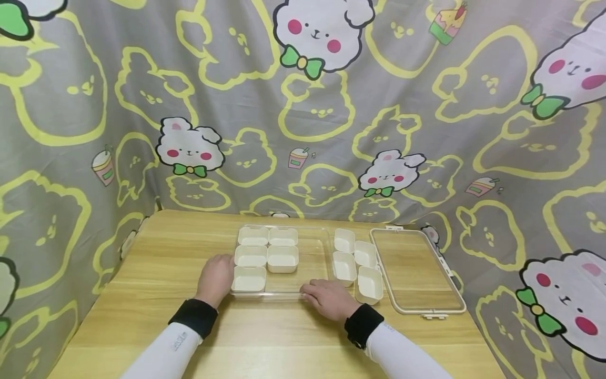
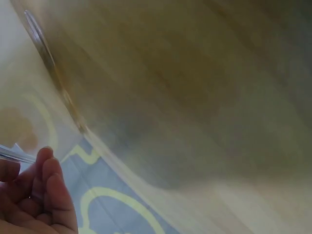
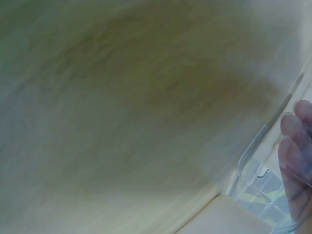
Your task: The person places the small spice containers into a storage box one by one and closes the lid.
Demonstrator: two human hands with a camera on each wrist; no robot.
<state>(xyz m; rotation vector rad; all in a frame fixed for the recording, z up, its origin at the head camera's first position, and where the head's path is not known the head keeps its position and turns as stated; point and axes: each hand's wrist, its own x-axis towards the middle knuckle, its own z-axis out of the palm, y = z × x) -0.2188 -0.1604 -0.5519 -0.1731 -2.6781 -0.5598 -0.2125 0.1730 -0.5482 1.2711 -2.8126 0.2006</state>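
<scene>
A clear rectangular plastic box [image 1: 289, 295] lies on the table with several small white square cups [image 1: 283, 260] inside, filling its left and middle parts. My left hand [image 1: 216, 279] is at its left side near the front corner. In the left wrist view, the left thumb and fingers [image 2: 52, 183] pinch a clear plastic edge. At the front right corner, my right hand [image 1: 332, 300] holds the front wall, fingers over the rim. Through clear plastic, the right wrist view shows those fingers [image 3: 295, 151]; the thumb is hidden there.
Several more white cups [image 1: 369, 284] stand in a loose cluster right of the box. Beside them lies a clear lid [image 1: 423, 271] with a white frame and clips. A grey patterned curtain [image 1: 326, 173] hangs behind and around the wooden table [image 1: 265, 342].
</scene>
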